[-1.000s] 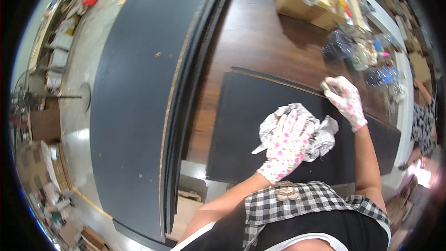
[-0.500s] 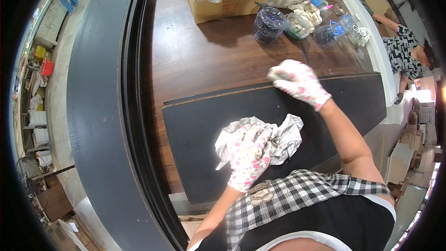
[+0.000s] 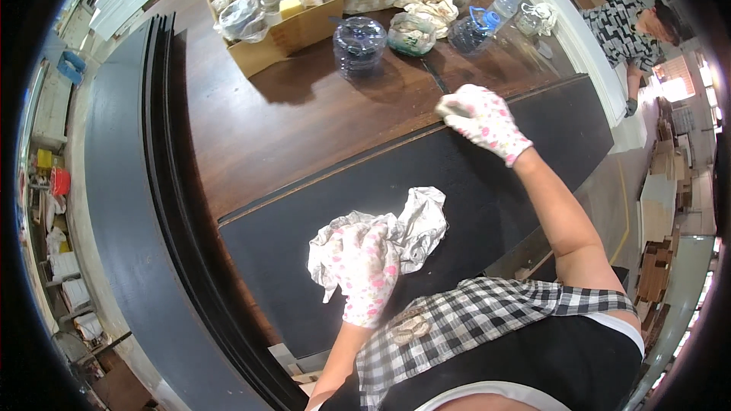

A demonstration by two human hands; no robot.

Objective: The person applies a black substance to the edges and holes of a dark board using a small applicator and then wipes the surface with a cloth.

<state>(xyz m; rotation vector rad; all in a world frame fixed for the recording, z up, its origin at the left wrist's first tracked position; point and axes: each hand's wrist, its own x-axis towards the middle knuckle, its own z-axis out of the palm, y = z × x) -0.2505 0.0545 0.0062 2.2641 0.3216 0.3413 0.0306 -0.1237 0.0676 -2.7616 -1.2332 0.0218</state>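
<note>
My left hand, in a white glove with pink flowers, is closed on a crumpled whitish rag and presses it onto a black panel. Part of the rag bunches out to the right of the fingers. My right hand, gloved alike, is at the panel's far edge with its fingers curled toward the thumb. Whatever it may pinch is too small or too hidden to make out. The panel lies flat on a brown wood-grain table, with another dark edge showing along its far side.
Long dark panels are stacked on the left. Beyond the work stand a cardboard box of oddments, a cut-down clear plastic bottle, a bagged bundle and blue-capped bottles. A person is beside white boards at right.
The view has swung rightward, so the box, bottles and panels appear farther left. My right hand has moved right along the panel's far edge. The left hand remains on the rag.
</note>
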